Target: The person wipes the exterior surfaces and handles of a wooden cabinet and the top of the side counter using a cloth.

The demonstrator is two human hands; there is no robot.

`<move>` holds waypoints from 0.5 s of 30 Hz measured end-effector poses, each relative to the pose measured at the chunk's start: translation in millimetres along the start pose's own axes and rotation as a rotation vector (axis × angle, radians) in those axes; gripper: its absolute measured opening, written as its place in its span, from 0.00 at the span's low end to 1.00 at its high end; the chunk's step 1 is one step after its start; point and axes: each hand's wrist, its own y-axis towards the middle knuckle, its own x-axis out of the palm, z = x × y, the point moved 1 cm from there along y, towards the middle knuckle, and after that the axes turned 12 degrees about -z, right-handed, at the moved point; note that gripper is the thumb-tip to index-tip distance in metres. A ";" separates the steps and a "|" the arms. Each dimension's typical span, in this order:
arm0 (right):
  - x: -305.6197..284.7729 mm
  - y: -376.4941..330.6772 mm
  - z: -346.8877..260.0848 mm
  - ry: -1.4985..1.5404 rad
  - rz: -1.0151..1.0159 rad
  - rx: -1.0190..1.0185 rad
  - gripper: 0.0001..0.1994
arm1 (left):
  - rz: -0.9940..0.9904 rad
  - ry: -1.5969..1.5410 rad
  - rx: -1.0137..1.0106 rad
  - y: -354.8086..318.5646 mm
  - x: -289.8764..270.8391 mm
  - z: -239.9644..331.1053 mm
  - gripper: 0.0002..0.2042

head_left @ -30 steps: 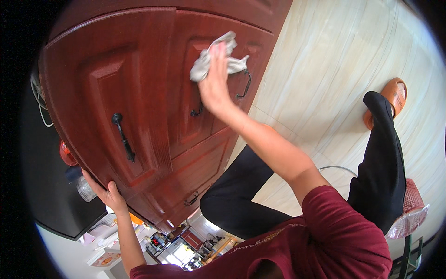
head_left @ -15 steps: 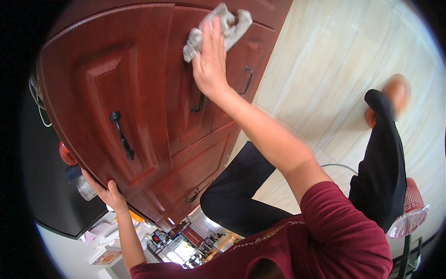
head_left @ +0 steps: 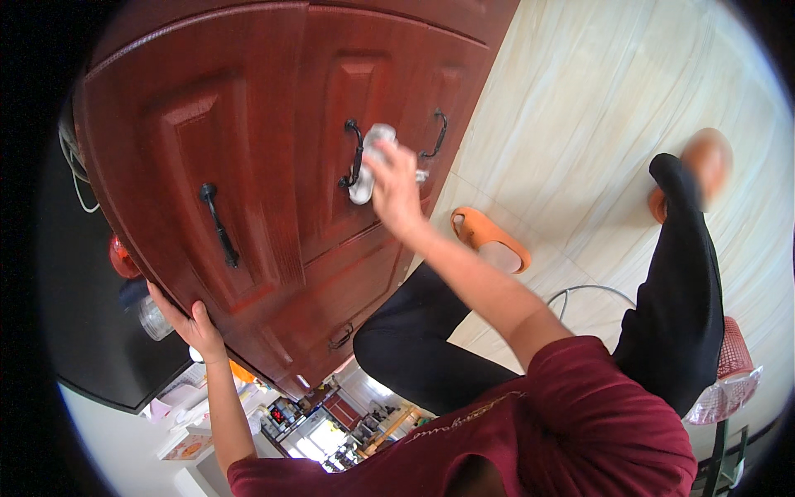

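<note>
1. Filling upper left: red-brown cabinet (head_left: 273, 74).
2. Pale floor (head_left: 571, 99) spreads from the cabinet's right-hand edge, giving open width; worn orange slipper (head_left: 474, 225) near that edge.
3. Black countertop (head_left: 91, 290) borders the cabinet at left.
4. Left hand (head_left: 195, 330): at countertop edge, thumb spread wide from extended fingers.
5. Right hand (head_left: 396, 186): blurred, fingers bent, holding cloth.
6. Pale cloth (head_left: 379, 135): between two black handles, close beside the left one (head_left: 358, 156); contact cannot be told.

Free room above cloth (head_left: 381, 136), black handle (head_left: 358, 157) immediately left
</note>
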 end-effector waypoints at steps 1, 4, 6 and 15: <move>-9.8 26.7 3.6 0.011 0.098 -0.001 0.20 | 0.004 0.017 -0.003 0.1 0.8 0.1 0.34; -58.1 120.0 -2.5 0.010 0.306 -0.073 0.14 | 0.005 0.028 -0.009 -2.2 -3.3 0.5 0.34; -74.2 153.3 -13.2 0.139 0.390 -0.045 0.13 | 0.003 0.025 -0.007 0.5 -4.0 1.6 0.34; -22.2 64.8 -42.4 0.208 0.129 -0.023 0.14 | 0.013 0.038 -0.032 -0.2 -0.3 1.9 0.35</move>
